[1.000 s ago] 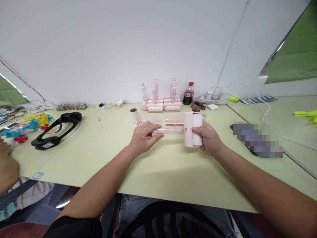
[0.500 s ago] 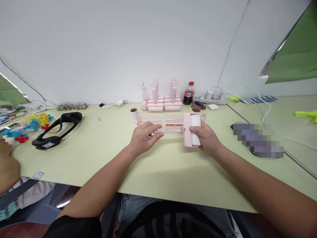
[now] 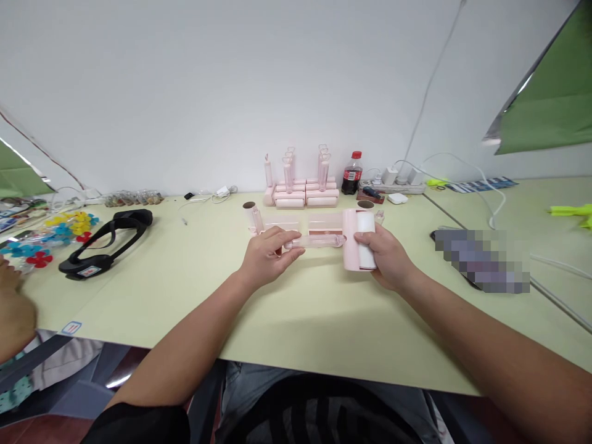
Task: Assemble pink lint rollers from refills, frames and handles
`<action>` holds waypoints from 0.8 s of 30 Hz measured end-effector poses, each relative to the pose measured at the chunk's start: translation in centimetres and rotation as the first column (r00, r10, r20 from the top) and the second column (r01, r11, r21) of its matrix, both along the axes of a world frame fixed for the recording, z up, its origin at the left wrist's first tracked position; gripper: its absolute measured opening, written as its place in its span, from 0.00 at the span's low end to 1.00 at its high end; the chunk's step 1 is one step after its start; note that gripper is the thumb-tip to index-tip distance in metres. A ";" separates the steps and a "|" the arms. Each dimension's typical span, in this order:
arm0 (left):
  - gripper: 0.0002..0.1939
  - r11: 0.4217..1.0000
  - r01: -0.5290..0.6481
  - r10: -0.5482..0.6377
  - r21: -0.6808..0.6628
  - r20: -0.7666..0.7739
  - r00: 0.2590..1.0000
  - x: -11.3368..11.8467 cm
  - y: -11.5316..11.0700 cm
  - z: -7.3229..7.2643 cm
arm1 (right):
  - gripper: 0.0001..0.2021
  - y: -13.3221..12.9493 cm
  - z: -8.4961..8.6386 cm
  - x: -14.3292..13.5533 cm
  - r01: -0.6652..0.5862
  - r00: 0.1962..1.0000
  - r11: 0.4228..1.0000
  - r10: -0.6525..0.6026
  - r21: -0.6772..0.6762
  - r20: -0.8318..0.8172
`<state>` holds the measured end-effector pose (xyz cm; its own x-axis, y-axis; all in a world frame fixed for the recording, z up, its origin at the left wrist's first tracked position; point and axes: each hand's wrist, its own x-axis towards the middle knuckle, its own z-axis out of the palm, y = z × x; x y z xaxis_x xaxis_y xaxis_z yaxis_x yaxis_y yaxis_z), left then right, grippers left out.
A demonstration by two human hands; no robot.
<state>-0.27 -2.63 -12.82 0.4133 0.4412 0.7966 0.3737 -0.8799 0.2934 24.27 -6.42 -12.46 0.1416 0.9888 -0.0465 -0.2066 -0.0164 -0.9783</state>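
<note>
Left hand (image 3: 271, 256): thumb and fingers pinched together on the left end of a clear pink handle (image 3: 319, 241). Handle held level above the table (image 3: 185, 308), far end meeting the side of a pink roller cover (image 3: 351, 246); depth of any fit not discernible.

Right hand (image 3: 391, 256): wrapped around the cover and its white roll (image 3: 367, 237) from the right, thumb across the roll, remaining fingers mostly hidden behind.

Just behind the hands: two pink-edged cases (image 3: 326, 219), partly hidden; one upright cardboard-cored roll (image 3: 250, 213) to the left, beside a clear upright piece (image 3: 258, 219); a second cored roll (image 3: 365, 205) behind the cover, mostly hidden.

Along the wall (image 3: 277, 74): a cluster of pink rollers (image 3: 322, 198) with upright clear handles; to their right, a red-capped bottle of dark drink (image 3: 352, 174), a power strip (image 3: 419, 190) with white adapters (image 3: 390, 176), and a small white box (image 3: 397, 198).

Left side of table: black headband-like frame (image 3: 111, 243); colourful flower-shaped pieces (image 3: 39, 259); filled clear bags (image 3: 134, 198); at the edge, another person's arm (image 3: 16, 317).

Right side: a pixelated item (image 3: 481, 259), a yellow-green object (image 3: 571, 211); above, green cloth (image 3: 546, 92).
</note>
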 end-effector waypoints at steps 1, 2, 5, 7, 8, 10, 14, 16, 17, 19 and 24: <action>0.12 1.000 0.005 -0.005 0.002 0.005 1.000 0.0 0.0 0.0 | 0.20 0.0 0.0 0.0 -0.008 1.000 1.000 0.008 0.002 0.000; 0.12 1.000 0.009 -0.009 0.003 0.009 1.000 0.0 0.0 -0.1 | 0.19 0.0 -0.1 0.0 -0.015 1.000 1.000 0.015 0.004 0.000; 0.12 1.000 0.015 -0.014 -0.004 0.010 1.000 0.1 0.1 -0.2 | 0.20 0.0 -0.1 0.0 -0.025 1.000 1.000 0.025 0.002 0.002; 0.12 1.000 0.012 -0.012 -0.007 0.004 1.000 0.1 0.1 -0.2 | 0.20 0.0 -0.2 0.0 -0.023 1.000 1.000 0.023 0.000 0.007; 0.12 1.000 0.009 -0.009 -0.005 0.000 1.000 0.1 0.1 -0.2 | 0.20 0.0 -0.2 0.0 -0.023 1.000 1.000 0.023 0.002 0.009; 0.12 1.000 0.001 -0.001 0.003 -0.008 1.000 0.1 0.1 -0.2 | 0.19 0.0 -0.1 -0.1 -0.025 1.000 1.000 0.025 0.008 0.015; 0.11 1.000 -0.008 0.008 0.000 -0.017 1.000 0.2 0.2 -0.4 | 0.19 0.0 -0.2 -0.3 -0.018 0.999 1.000 0.018 0.008 0.031; 0.11 1.000 -0.003 0.003 -0.011 -0.016 1.000 0.2 0.2 -0.5 | 0.20 0.0 -0.3 -0.2 -0.017 0.999 1.000 0.017 0.008 0.039; 0.11 1.000 0.000 0.000 -0.018 -0.015 1.000 0.2 0.3 -0.6 | 0.20 0.0 -0.4 -0.2 -0.018 0.999 1.000 0.017 0.009 0.043; 0.11 1.000 0.002 -0.003 -0.030 -0.012 1.000 0.2 0.3 -0.7 | 0.21 0.0 -0.6 -0.2 -0.019 0.999 1.000 0.019 0.014 0.049; 0.11 0.999 0.017 -0.017 -0.048 -0.005 1.000 0.3 0.5 -1.1 | 0.20 0.1 -0.9 -0.1 -0.018 0.998 1.000 0.017 0.019 0.068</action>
